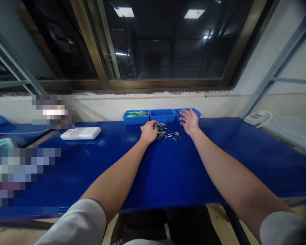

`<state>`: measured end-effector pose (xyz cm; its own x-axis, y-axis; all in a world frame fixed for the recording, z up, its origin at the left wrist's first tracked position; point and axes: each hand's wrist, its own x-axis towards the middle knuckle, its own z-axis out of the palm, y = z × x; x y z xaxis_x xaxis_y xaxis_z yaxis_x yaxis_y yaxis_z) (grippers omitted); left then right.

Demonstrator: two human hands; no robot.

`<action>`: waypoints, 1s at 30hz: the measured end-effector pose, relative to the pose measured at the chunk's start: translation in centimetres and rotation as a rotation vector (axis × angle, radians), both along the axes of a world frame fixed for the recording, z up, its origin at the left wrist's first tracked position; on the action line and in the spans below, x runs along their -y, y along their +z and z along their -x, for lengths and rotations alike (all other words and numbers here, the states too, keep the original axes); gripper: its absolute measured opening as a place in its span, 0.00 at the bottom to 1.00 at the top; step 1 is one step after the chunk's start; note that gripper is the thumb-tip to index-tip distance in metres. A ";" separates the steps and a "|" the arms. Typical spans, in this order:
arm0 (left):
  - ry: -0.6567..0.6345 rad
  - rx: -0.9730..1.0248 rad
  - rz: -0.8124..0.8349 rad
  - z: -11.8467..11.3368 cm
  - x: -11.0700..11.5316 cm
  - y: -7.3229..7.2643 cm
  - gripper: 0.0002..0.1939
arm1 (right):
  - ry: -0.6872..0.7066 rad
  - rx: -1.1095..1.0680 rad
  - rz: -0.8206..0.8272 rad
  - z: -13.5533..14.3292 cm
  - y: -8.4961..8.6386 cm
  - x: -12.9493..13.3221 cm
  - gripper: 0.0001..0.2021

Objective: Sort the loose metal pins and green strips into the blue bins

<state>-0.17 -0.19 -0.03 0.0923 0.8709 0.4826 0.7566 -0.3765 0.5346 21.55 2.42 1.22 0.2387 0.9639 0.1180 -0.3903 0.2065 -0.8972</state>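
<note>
A loose pile of thin metal pieces lies on the blue tabletop. My left hand rests at the pile's left edge, its fingers curled; whatever they hold is hidden. Palm up and fingers spread, my right hand is raised in front of the right blue bin and holds nothing visible. The middle blue bin stands behind the pile. Green and clear material shows inside the left blue bin.
A white box-shaped device lies on the left of the table. At the far right is a white device with a cable. Metal shelf posts rise on both sides, and a window stands behind the low wall.
</note>
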 end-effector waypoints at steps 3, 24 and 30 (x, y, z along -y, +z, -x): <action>-0.004 -0.001 0.000 0.1 0.0 0.0 0.14 | 0.008 0.007 -0.005 -0.3 -0.2 -0.1 0.25; 0.012 -0.020 0.050 0.1 -0.3 -0.1 0.14 | 0.189 1.318 0.062 1.0 -0.5 1.3 0.08; -0.019 0.004 0.011 0.1 0.0 0.1 0.14 | 0.136 1.139 -0.099 1.4 -1.5 0.9 0.09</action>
